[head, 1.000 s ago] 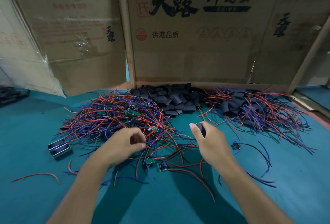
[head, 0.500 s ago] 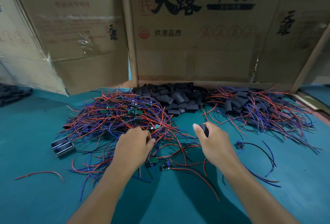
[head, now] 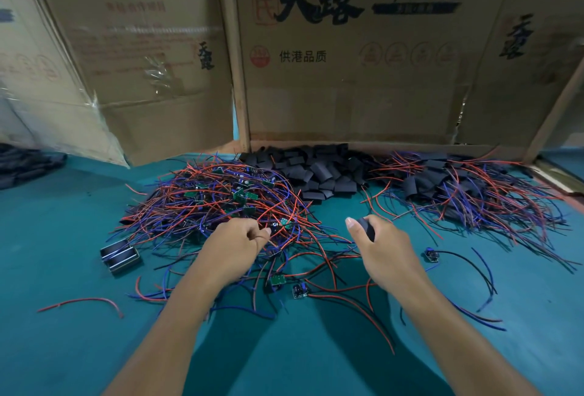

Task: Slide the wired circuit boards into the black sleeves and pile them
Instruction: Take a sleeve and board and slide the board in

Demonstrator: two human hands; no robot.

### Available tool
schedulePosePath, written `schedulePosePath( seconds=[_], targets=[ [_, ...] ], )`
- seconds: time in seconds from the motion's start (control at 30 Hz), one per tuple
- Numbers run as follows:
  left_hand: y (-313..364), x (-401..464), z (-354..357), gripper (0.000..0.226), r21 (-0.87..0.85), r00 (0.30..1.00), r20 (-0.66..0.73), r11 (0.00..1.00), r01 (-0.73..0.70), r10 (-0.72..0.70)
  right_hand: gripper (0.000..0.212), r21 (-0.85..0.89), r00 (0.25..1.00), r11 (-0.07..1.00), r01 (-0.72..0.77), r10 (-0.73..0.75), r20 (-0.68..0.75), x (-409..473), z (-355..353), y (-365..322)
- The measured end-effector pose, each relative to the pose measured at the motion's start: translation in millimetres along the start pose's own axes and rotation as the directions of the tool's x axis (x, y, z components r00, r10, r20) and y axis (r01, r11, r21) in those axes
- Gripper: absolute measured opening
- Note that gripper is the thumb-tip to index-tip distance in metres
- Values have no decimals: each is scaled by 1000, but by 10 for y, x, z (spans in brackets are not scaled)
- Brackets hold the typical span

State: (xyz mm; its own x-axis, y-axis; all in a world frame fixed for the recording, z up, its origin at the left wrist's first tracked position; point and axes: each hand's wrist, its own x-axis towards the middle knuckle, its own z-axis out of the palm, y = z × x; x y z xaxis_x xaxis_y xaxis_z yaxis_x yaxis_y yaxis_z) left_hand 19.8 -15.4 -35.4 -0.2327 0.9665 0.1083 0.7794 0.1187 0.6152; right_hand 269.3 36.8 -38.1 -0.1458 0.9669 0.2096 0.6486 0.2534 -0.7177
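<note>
A tangled heap of green circuit boards with red and blue wires [head: 221, 203] lies on the teal table [head: 63, 348], left of centre. Loose black sleeves [head: 319, 171] are heaped at the back, against the cardboard. At the right lies a pile of sleeved boards with wires [head: 467, 193]. My left hand [head: 234, 247] reaches into the near edge of the wire heap, fingers curled and pinching wires there. My right hand [head: 382, 250] holds one black sleeve [head: 366, 228] between thumb and fingers, above the table. Two loose boards [head: 278, 280] lie between my forearms.
Cardboard boxes [head: 347, 79] wall off the back of the table. A small black and metal part [head: 120, 255] sits at the left. A lone board with black wires [head: 431, 255] lies to the right of my right hand. A stray red wire [head: 82, 302] lies near left.
My left hand has moved forward and to the right into the near edge of the wire heap and closed its fingers on wires. My right hand has kept the sleeve, almost still.
</note>
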Motion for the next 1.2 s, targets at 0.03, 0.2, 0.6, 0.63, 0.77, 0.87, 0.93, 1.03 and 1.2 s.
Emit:
schedulePosePath(
  seconds=[0.03,0.2,0.6,0.63,0.77,0.87,0.93,1.03,1.2],
  targets=[
    [-13,5,2,39,19,1000,6,1000,-2,2,42,-1,1000,1000,2,-2,-2,0,-3,-3],
    [8,-29,51,19,140,993,80,985,-99,88,42,1,1000,1000,2,-2,1,-2,-7,-8],
    [116,-40,224,46,368,988,-48,923,-116,144,44,-31,1000,999,12,-12,-14,8,16,0],
    [126,-37,236,49,379,986,-57,917,-123,156,44,-37,1000,999,13,-14,-14,8,20,-1],
    [148,-25,237,48,449,969,-68,874,-184,238,45,-39,1000,999,5,-4,14,2,22,-11],
    [145,-32,161,40,284,944,-155,929,-238,290,44,-55,1000,998,13,-12,18,0,16,-15],
    [182,-65,98,30,-17,945,-216,967,-254,245,44,-57,1000,998,19,-18,9,9,8,-6],
    [246,-101,23,20,-358,954,-259,902,-242,153,43,-50,1000,999,21,-21,4,23,2,2],
    [315,-113,-78,26,-604,946,-317,754,-259,70,43,-66,999,997,42,-42,-3,23,24,18]
  ],
)
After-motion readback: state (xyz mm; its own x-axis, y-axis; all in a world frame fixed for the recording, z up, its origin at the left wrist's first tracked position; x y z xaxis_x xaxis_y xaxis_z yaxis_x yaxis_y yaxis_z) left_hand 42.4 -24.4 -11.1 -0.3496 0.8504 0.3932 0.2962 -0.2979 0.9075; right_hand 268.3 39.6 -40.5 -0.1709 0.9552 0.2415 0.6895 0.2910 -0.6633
